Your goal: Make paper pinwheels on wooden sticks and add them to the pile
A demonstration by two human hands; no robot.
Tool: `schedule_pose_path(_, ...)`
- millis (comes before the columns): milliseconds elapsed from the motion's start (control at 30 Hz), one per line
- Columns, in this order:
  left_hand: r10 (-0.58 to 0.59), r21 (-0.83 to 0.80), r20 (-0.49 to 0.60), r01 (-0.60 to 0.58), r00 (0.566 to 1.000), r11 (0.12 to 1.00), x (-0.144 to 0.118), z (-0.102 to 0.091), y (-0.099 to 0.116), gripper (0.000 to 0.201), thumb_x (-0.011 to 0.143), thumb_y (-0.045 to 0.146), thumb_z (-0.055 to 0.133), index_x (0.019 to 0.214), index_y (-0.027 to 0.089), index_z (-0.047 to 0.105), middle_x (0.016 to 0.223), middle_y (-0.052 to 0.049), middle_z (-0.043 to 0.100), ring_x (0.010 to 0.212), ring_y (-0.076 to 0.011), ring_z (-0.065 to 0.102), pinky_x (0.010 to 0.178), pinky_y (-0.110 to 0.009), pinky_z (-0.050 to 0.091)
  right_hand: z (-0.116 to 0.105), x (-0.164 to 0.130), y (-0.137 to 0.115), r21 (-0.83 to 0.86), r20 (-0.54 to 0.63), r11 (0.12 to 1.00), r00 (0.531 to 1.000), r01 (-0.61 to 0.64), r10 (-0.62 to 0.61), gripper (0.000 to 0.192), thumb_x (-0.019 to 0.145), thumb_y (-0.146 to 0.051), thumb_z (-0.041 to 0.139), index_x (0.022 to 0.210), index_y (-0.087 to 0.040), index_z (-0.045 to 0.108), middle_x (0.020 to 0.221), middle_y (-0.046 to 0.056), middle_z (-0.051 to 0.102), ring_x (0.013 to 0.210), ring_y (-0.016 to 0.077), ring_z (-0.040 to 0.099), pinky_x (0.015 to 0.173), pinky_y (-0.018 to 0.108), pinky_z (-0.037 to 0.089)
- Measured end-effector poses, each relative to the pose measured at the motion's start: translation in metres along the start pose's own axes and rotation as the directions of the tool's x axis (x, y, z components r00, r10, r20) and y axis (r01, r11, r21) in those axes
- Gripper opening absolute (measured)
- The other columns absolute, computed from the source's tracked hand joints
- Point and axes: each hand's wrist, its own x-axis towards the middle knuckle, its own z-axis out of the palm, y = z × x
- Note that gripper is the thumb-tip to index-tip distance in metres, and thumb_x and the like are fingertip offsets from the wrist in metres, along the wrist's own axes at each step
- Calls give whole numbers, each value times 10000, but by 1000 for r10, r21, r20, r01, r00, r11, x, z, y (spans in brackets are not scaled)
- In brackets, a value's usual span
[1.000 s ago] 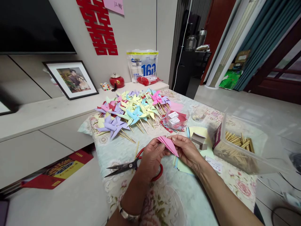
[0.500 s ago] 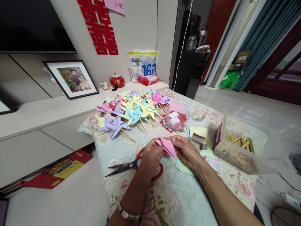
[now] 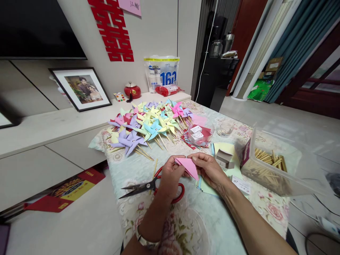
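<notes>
Between my two hands is a piece of pink paper (image 3: 188, 165) folded into a triangle. My left hand (image 3: 171, 174) grips its left side, thumb on top. My right hand (image 3: 208, 168) pinches its upper right edge. Red-handled scissors (image 3: 149, 185) lie on the table, blades pointing left, partly under my left hand and wrist. Beyond my hands lies a heap of paper pinwheels (image 3: 152, 122) on wooden sticks, in purple, yellow, blue, pink and red. Sheets of pale coloured paper (image 3: 209, 187) lie under and beside my right hand.
A clear plastic box (image 3: 265, 177) of short wooden sticks stands at the right. A small open carton (image 3: 224, 160) and a round clear dish (image 3: 201, 134) with little boxes sit nearer the middle. A framed photo (image 3: 82, 88) leans on the cabinet at the left.
The pink paper has gone from partly open, with a raised flap, to a flatter triangle. Both hands stay in nearly the same place.
</notes>
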Motion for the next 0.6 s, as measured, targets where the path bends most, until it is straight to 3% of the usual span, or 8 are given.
schedule_pose_path(233,33,159,-75,-20,997,987,-1,1,1,308,675,244,708,950,152,605,595,23,664,471,-125,600,501,-225,470,-1,0,2,-58,10,997,999,46,-46,364,674,-459,841,880,-170,759,770,34,720,646,144,614,604,258,473)
schedule_pose_path(367,125,220,-175,-85,977,972,1,-2,1,262,656,222,702,903,164,639,680,9,664,561,-137,614,529,-230,478,-5,-1,3,-203,53,968,989,147,-139,419,752,-486,781,1064,-209,743,996,69,731,869,196,652,754,312,507)
schedule_pose_path(467,235,314,-208,-162,949,935,2,-6,1,217,641,182,689,857,171,676,853,-18,661,624,-127,608,564,-233,480,-6,-4,2,-376,153,884,959,280,-238,547,767,-441,781,1269,-259,658,1298,91,623,1109,241,598,869,344,492)
schedule_pose_path(600,333,404,-211,-228,919,886,1,-9,4,166,669,159,657,828,193,684,903,-25,663,730,-158,614,678,-267,489,-2,-9,1,-588,316,679,898,439,-307,832,726,-386,819,1471,-319,454,1528,85,376,1341,297,423,1009,414,438)
